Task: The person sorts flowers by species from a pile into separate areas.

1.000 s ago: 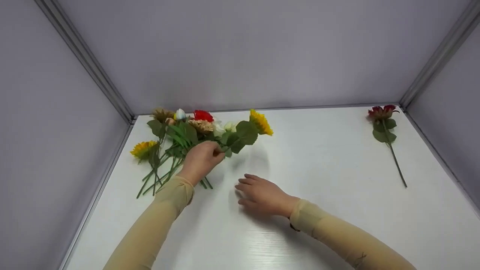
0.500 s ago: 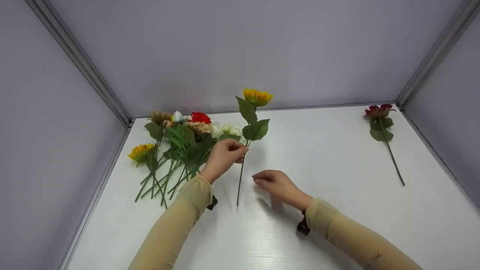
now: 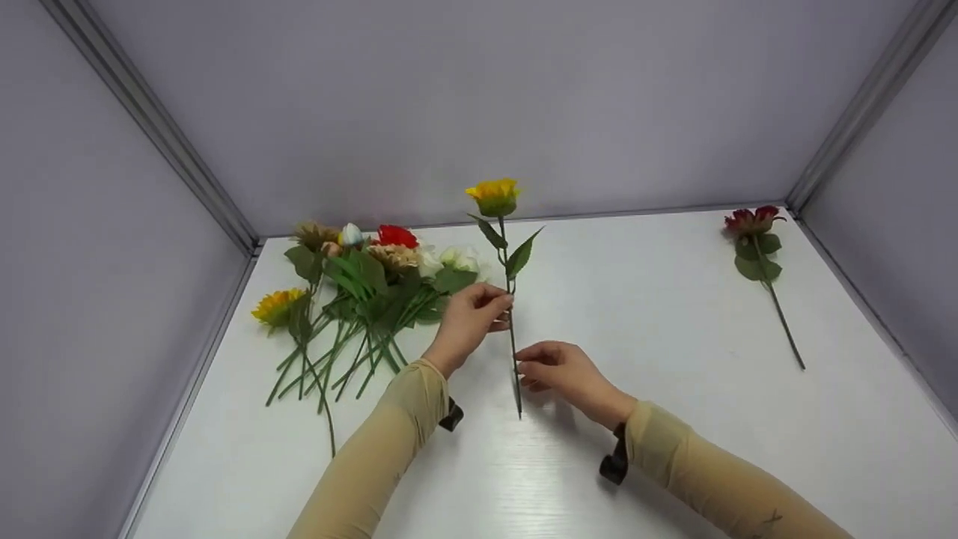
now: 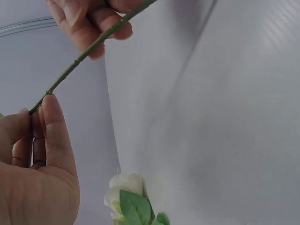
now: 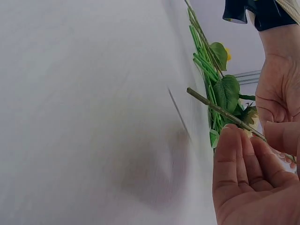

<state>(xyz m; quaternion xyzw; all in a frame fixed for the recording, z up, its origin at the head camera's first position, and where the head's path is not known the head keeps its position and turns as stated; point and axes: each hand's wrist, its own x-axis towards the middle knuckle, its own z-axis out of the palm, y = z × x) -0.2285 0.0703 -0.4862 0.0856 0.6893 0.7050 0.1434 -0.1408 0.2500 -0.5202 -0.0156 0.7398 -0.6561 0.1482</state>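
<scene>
Both hands on one yellow flower, held upright above the white table. Left hand pinches the stem mid-length, thumb and fingers curled on it; right hand grips the same stem lower down, near its bottom end. One pile of flowers lies at far left: roughly seven heads, exact count unclear. One dark red flower lies alone at far right, well apart.
</scene>
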